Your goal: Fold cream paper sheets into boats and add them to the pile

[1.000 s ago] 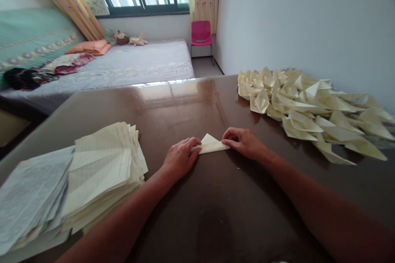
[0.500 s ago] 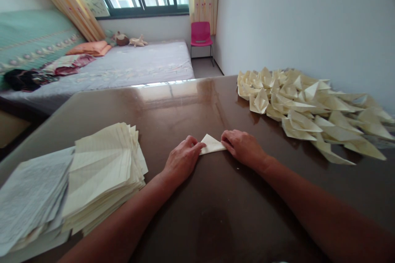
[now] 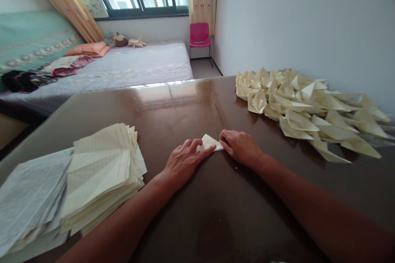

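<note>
A small folded paper [image 3: 209,138], cream-coloured and triangular with its peak pointing away from me, lies on the brown table [image 3: 210,209]. My left hand [image 3: 184,159] holds its left part, the index finger bent onto the paper and the thumb stretched along the near edge. At the right corner, the fingers of my right hand [image 3: 242,146] are closed on the paper and hide that end.
To the left is a thick stack of cream lined sheets [image 3: 101,168], overlapping a stack of grey printed sheets [image 3: 31,197]. Many folded paper shapes [image 3: 296,107] are heaped at the right by the wall. A bed [image 3: 154,61] and a pink chair [image 3: 200,35] stand beyond the table.
My left thumb has slid rightward along the paper's near edge, from the left corner toward the right hand. My right hand stays at the right corner.
</note>
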`<state>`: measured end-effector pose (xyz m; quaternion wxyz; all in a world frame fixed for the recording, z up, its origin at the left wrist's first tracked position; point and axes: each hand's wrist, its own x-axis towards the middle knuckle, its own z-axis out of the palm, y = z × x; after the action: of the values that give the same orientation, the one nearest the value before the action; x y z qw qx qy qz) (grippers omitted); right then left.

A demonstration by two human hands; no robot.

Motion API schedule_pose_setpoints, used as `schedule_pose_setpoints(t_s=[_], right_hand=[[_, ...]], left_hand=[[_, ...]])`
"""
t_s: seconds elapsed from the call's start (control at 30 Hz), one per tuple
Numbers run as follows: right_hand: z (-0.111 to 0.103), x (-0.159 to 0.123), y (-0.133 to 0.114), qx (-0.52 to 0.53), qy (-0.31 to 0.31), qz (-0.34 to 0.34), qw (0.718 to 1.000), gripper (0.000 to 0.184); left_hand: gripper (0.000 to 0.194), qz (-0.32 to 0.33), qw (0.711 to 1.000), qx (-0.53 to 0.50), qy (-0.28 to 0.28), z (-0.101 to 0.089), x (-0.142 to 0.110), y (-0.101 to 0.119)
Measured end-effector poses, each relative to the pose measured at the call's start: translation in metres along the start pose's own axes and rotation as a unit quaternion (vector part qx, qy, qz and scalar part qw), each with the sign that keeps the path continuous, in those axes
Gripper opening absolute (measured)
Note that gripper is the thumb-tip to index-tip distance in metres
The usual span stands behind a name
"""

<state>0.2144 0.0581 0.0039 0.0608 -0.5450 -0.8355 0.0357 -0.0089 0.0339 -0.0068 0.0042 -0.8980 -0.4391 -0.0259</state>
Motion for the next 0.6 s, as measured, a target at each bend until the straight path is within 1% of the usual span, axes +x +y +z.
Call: schedule_pose_setpoints(t_s=[0.13,0.23,0.3,0.4,0.43,0.5,0.6], right_hand=[[0.002,0.001,0.001,0.005,-0.009,0.011,1.0,0.018],[0.001,0.0,-0.001,-0.016,-0.008,0.006,1.0,0.018],[-0.003,-0.002,-0.004,-0.046,0.011,-0.02,0.999,0.016],[-0.008,-0.008,-0.012,-0.077,0.046,-0.087,0.992,0.017],[-0.01,-0.011,-0.015,-0.079,0.042,-0.111,0.99,0.018],[-0.011,-0.017,-0.022,-0.082,0.014,-0.142,0.986,0.02],[-0.01,-0.023,-0.028,-0.094,-0.017,-0.145,0.985,0.022]], left_hand=[[0.05,0.006,1.0,-0.007,0.003,0.0,0.001,-0.001],[0.049,0.007,1.0,-0.006,0.002,0.0,0.001,-0.001],[0.048,0.007,1.0,0.0,0.004,0.0,0.001,0.0],[0.046,0.006,1.0,0.003,0.009,0.0,0.001,0.001],[0.046,0.006,1.0,0.0,0.012,0.001,0.001,0.001],[0.046,0.005,1.0,-0.009,0.018,0.001,0.001,0.002],[0.046,0.004,0.999,-0.025,0.027,0.001,0.001,0.002]])
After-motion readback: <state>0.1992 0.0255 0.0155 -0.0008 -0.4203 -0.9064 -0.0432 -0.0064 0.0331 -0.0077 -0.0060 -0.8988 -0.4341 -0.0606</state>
